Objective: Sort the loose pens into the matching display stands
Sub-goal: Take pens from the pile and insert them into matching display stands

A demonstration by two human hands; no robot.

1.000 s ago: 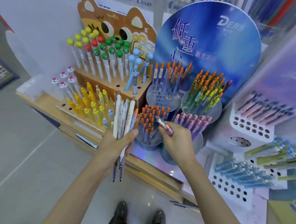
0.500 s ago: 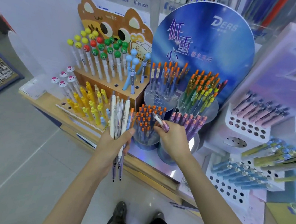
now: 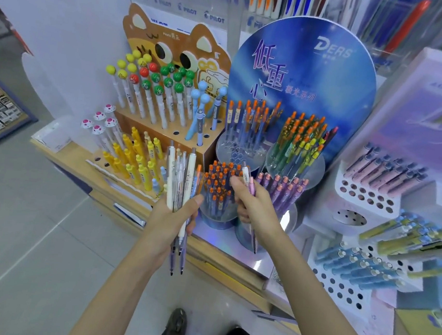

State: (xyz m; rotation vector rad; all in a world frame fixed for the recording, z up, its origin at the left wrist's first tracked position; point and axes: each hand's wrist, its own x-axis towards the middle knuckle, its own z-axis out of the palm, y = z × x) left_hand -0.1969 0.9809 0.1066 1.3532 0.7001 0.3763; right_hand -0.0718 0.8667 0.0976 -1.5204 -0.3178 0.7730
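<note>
**At the shop's pen counter, a lilac pen hovers at its cup**

In front of the tiered display, I have my right hand (image 3: 256,211) poised just above the round translucent cup of lilac pens with peach push-buttons (image 3: 282,192). Its fingers (image 3: 235,185) are curled round a slim lilac plastic pen (image 3: 251,188), button end up and tip pointing down past the wrist. A second, paler barrel seems to lie against it, though I cannot be sure.

My left hand (image 3: 174,217) grips a loose bundle of cream, clear and violet pens (image 3: 179,179) upright, thumb pressed across the barrels. It sits just beside the neighbouring cup of blue pens with orange buttons (image 3: 217,191).

I judge the step in hand to be returning the lilac pen, with most of the bundle yet to be sorted. The next move calls for steering the tip down into a free hole. The packed buttons hide those holes, so the aim needs care.

The barrels are smooth, hard, glossy plastic, likely to slip in a loose grasp. Behind stand the round blue printed card backboard (image 3: 304,75) and the brown cat-shaped card stand (image 3: 177,44) with its ball-topped white pens, all on the pale wooden surface (image 3: 75,158).
</note>
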